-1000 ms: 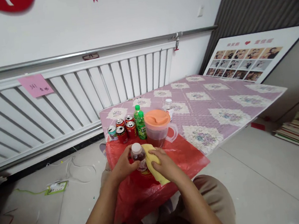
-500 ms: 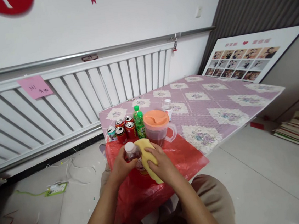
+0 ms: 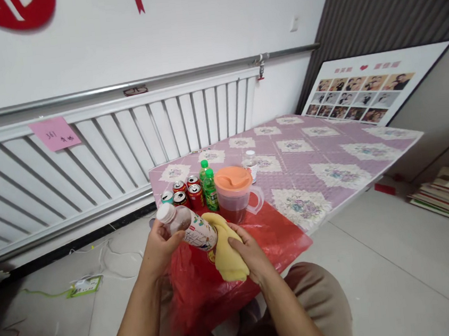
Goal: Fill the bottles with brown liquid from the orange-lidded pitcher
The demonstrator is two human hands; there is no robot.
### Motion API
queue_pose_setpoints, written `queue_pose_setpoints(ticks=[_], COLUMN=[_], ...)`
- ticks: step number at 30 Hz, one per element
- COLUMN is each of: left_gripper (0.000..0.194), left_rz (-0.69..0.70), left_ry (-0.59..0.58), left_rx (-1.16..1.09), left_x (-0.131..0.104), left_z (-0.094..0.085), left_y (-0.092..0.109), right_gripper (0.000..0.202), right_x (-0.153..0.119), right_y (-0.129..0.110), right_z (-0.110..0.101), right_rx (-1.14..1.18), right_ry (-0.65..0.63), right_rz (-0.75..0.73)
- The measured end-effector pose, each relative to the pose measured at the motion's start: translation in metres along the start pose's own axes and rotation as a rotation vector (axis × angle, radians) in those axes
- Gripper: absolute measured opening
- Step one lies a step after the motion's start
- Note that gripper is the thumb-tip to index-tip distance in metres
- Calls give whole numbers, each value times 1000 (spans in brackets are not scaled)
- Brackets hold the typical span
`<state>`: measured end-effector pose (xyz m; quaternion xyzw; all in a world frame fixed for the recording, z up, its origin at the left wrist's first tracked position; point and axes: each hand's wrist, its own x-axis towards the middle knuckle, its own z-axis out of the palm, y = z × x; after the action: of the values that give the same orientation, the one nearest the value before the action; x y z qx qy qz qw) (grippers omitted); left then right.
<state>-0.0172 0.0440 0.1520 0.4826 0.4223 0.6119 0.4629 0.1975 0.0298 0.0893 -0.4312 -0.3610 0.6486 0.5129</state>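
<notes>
A white-capped bottle (image 3: 194, 230) with a printed label lies tilted in the air, its cap toward the left. My left hand (image 3: 161, 247) is closed round its cap end. A yellow cloth (image 3: 229, 255) is gripped in my right hand (image 3: 250, 251) and touches the base of the bottle. Beneath both hands a red plastic sheet (image 3: 283, 231) hangs over the table's near corner. Just beyond stand several cans (image 3: 196, 196), two green-capped bottles (image 3: 211, 192) and a clear pitcher (image 3: 233, 199) with an orange lid.
The table (image 3: 284, 164) has a purple floral cover. A clear bottle (image 3: 251, 164) stands behind the pitcher. A white radiator (image 3: 126, 146) runs along the wall. At the far right a photo board (image 3: 372, 85) leans, with stacked books (image 3: 440, 201) lower down.
The bottle has gone from nearly upright to tilted, its cap swinging left and toward me with my left hand. The cloth has shifted from the bottle's side to its base.
</notes>
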Motion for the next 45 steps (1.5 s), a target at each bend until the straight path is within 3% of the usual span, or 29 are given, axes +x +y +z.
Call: queue_pose_setpoints(ticks=[2,5,12,15,19,23,29,32,39,45], left_gripper=[72,70,66,67,65,60,59,57,57,62], left_rz=[-10,-24,5,-1,25,36,3,-33,-87,-74], left_ry=[35,65,107,128,159,157,138,111,-14,-46], left_rx=[-67,-157,-137,-130,-95,5,82,115,275,432], left_x=[-2,-3,-4,-4,-2,-2,-8,-10,-13,-17], left_z=[2,5,10,9,7,4,7,14,29,38], left_y=[1,0,-6,-6,-9,-17,-31,-33,-46,-63], right_gripper=[61,59,52,60,65,62,61,65,59,65], right_x=[-2,-4,-11,-18,-36,-55,-51,-41,-26,-30], right_y=[2,5,20,25,25,9,-28,-33,-26,-21], right_z=[4,11,22,19,5,-24,-73,-87,-101,-96], right_rx=[213,336,394,388,300,135,-250,-325,-401,-68], right_ry=[12,-19,-19,-30,-74,-135,161,177,72,59], right_rz=[50,91,205,282,358,317,139,131,94,108])
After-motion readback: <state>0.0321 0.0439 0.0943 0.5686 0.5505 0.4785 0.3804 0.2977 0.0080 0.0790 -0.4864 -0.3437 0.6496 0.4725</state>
